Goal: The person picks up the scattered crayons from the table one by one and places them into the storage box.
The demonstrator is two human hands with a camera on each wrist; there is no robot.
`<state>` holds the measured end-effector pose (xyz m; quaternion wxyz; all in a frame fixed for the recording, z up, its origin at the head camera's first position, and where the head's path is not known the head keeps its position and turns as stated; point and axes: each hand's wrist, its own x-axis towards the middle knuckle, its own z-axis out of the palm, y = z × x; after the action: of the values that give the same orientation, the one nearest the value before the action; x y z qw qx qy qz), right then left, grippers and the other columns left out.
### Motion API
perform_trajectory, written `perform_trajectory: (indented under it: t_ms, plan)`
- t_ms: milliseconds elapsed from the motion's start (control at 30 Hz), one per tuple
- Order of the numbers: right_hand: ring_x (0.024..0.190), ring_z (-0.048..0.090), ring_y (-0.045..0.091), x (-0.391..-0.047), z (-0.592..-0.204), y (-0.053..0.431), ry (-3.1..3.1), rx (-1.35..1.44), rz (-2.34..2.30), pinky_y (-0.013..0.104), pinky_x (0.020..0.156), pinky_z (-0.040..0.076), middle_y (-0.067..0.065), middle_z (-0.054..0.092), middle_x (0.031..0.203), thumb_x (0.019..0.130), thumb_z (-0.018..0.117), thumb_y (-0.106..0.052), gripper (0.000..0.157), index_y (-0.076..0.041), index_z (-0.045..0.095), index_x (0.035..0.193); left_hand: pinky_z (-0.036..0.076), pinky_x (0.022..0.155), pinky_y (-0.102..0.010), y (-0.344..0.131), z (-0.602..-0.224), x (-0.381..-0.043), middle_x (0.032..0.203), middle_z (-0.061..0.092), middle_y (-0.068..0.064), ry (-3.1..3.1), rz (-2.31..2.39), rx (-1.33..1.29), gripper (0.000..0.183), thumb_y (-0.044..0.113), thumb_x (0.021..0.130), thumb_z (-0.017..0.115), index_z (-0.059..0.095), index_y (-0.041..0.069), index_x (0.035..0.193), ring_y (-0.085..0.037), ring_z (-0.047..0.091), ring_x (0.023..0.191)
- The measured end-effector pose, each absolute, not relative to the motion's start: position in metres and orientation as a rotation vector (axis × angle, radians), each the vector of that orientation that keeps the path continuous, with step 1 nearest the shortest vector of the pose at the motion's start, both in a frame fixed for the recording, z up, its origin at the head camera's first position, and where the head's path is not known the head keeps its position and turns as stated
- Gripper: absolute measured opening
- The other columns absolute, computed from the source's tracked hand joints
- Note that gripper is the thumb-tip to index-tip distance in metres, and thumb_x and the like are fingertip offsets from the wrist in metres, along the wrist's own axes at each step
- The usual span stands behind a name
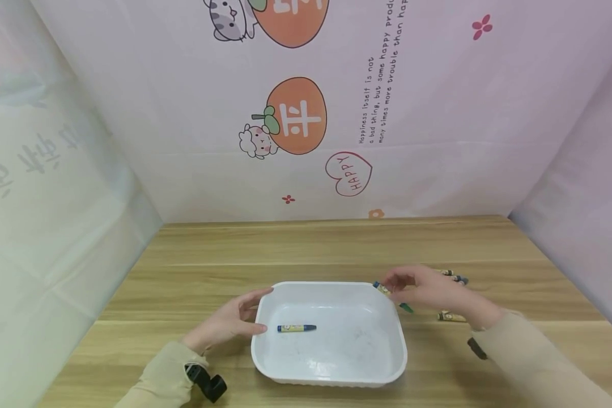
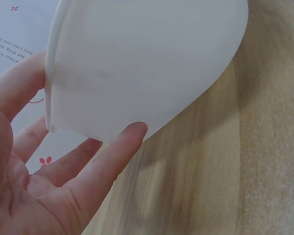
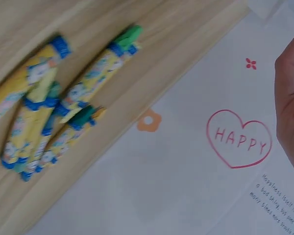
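Observation:
A white plastic tray (image 1: 331, 378) stands on the table, with a dark blue crayon (image 1: 297, 328) in a yellow wrapper lying inside it on the left. My left hand (image 1: 229, 320) grips the tray's left side, thumb at the rim and other fingers spread by the back corner. In the left wrist view its fingers touch the outer wall and rim. Over the back right corner, my right hand (image 1: 428, 290) pinches a green crayon (image 1: 382, 288); its blue wrapper end points over the tray, and the green tip shows below the fingers.
Several crayons (image 1: 459, 279) in yellow wrappers lie in a group behind the right hand, and show closely in the right wrist view (image 3: 34, 122). Another crayon (image 1: 451, 317) lies under the right wrist. Printed cloth walls (image 1: 209, 187) enclose the wooden table (image 1: 209, 249).

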<state>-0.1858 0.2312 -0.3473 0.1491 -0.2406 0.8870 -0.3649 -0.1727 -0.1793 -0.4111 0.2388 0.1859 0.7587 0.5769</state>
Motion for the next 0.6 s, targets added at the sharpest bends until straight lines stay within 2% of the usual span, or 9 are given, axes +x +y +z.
perform_trajectory:
  t_ms: [133,267,400,600]
  plan:
    - [0.092,0.055,0.017,-0.19,-0.336,0.206,2.529,-0.719,-1.04,0.026,0.075,0.051,0.002,0.062,0.101,0.088,0.065,-0.021,0.03,-0.008,0.062,0.115,0.048,0.1,-0.041,-0.179,-0.412,-0.173,0.147,0.034,-0.026,2.07,1.589,0.505,0.078,0.009,0.083,0.071,0.028,0.004,0.148,-0.043,0.038,0.132]
    - [0.094,0.057,0.015,-0.196,-0.327,0.173,2.527,-0.794,-0.996,0.027,0.078,0.052,0.0,0.064,0.103,0.087,0.067,-0.02,0.029,-0.011,0.064,0.114,0.051,0.096,-0.041,-0.181,-0.413,-0.173,0.145,0.036,-0.028,2.064,1.596,0.511,0.079,0.009,0.083,0.071,0.027,0.003,0.148,-0.043,0.041,0.13]
    - [0.091,0.058,0.012,-0.202,-0.328,0.136,2.504,-0.912,-0.919,0.025,0.077,0.052,-0.004,0.065,0.098,0.087,0.067,-0.016,0.024,-0.013,0.066,0.111,0.052,0.094,-0.04,-0.181,-0.413,-0.173,0.145,0.036,-0.029,2.072,1.589,0.508,0.079,0.009,0.083,0.071,0.027,0.003,0.148,-0.044,0.043,0.128]
    - [0.083,0.056,0.007,-0.204,-0.345,0.086,2.438,-1.034,-0.725,0.019,0.071,0.049,-0.007,0.063,0.088,0.086,0.066,-0.008,0.019,-0.012,0.068,0.105,0.05,0.097,-0.041,-0.18,-0.412,-0.173,0.148,0.032,-0.028,2.071,1.581,0.526,0.078,0.01,0.083,0.07,0.027,0.003,0.148,-0.044,0.039,0.131]
